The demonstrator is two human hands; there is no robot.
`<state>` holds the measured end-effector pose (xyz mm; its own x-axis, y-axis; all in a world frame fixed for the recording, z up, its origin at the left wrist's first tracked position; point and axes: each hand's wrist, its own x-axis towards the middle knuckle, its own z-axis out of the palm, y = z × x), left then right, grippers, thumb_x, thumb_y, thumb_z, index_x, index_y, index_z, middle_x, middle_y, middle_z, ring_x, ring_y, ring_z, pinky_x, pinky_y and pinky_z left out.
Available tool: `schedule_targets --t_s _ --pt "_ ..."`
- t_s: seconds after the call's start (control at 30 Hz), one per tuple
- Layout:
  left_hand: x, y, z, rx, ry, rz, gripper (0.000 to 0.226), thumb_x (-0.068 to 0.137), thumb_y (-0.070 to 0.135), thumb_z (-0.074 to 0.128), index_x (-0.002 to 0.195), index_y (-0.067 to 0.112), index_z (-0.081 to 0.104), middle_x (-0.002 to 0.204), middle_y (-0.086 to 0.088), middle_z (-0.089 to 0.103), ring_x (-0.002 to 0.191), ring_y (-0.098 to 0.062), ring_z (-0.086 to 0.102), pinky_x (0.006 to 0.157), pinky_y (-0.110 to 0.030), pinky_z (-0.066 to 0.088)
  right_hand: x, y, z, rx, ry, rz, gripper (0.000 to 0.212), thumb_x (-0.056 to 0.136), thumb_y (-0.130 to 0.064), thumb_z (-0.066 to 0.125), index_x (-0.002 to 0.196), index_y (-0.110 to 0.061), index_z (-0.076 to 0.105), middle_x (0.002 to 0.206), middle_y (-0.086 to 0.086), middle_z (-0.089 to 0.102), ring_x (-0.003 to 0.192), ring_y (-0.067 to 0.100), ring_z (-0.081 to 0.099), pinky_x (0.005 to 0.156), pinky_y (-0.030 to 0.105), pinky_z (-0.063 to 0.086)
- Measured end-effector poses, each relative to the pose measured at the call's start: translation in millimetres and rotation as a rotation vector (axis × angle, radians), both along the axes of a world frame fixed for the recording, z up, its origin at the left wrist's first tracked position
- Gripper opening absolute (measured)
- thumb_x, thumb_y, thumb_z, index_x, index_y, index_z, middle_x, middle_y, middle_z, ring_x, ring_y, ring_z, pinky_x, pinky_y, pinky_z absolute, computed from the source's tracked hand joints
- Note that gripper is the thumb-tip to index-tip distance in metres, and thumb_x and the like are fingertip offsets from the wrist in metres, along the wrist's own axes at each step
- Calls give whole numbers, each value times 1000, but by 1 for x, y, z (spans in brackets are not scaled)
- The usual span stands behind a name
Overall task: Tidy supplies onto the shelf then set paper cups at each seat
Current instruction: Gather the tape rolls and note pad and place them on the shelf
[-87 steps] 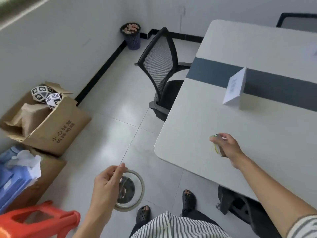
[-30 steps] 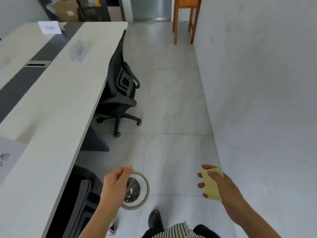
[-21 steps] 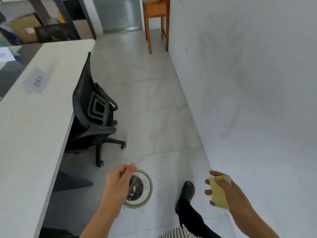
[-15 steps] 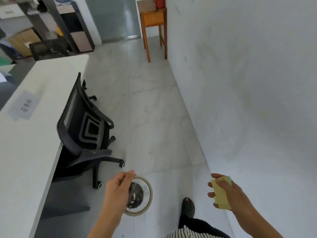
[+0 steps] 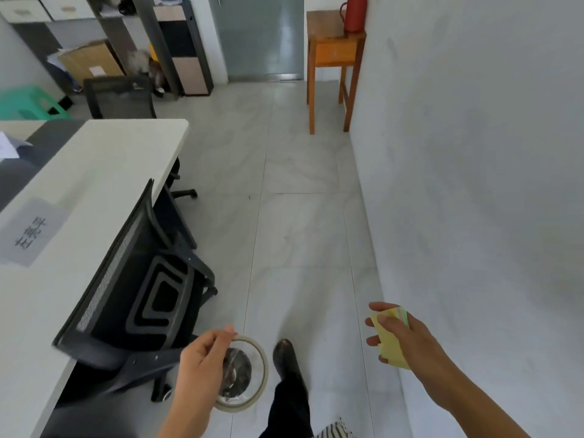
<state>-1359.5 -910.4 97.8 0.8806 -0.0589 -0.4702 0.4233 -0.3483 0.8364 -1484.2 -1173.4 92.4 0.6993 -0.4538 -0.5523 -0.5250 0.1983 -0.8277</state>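
Note:
My left hand (image 5: 202, 361) pinches the top rim of a clear tape roll (image 5: 252, 374), which hangs below my fingers over the floor. My right hand (image 5: 407, 339) grips a yellow pad of sticky notes (image 5: 390, 343) with coloured edges, held near the right wall. The shelf unit (image 5: 139, 36) stands at the far end of the room on the left, with boxes and bins on it. No paper cups are in view.
A long white table (image 5: 94, 172) runs along my left with a name card (image 5: 30, 232) on it and a black office chair (image 5: 142, 286) tucked against it. A wooden side table (image 5: 335, 55) with a red flask (image 5: 354, 12) stands by the right wall. Tiled aisle ahead.
I have picked the sticky notes off the table, turned around and walked down the aisle between table and wall. The shelf has come into view. Both hands keep their hold.

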Motion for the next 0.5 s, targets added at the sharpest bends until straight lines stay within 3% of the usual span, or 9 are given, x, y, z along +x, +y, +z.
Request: schedule_targets --t_s 0.13,0.23,0.33,0.5 --pt "103 -39 0 21 -23 8 32 92 27 58 68 8 69 81 -34 61 69 -32 57 77 -49 52 79 -35 -2 3 38 -58 19 95 -25 53 106 -31 67 107 7 70 94 28 70 81 43 56" --pt "186 -81 19 -14 -64 -34 31 92 25 58 70 5 69 74 -29 62 69 -32 58 71 -42 51 141 -64 15 15 17 -112 20 96 -24 53 109 -26 67 107 8 70 95 32 69 78 43 55" --pt "256 -132 36 -44 -115 -126 31 93 24 57 79 -1 68 71 -23 60 68 -30 58 66 -35 48 193 -97 26 -3 -1 -148 20 97 -26 52 109 -29 67 107 5 71 96 29 70 85 46 55" --pt "343 -206 41 -84 -119 -202 28 93 25 57 78 6 71 78 -23 66 66 -23 61 67 -31 49 268 -151 18 14 13 -199 19 97 -25 52 106 -29 68 106 6 71 95 30 70 83 47 55"
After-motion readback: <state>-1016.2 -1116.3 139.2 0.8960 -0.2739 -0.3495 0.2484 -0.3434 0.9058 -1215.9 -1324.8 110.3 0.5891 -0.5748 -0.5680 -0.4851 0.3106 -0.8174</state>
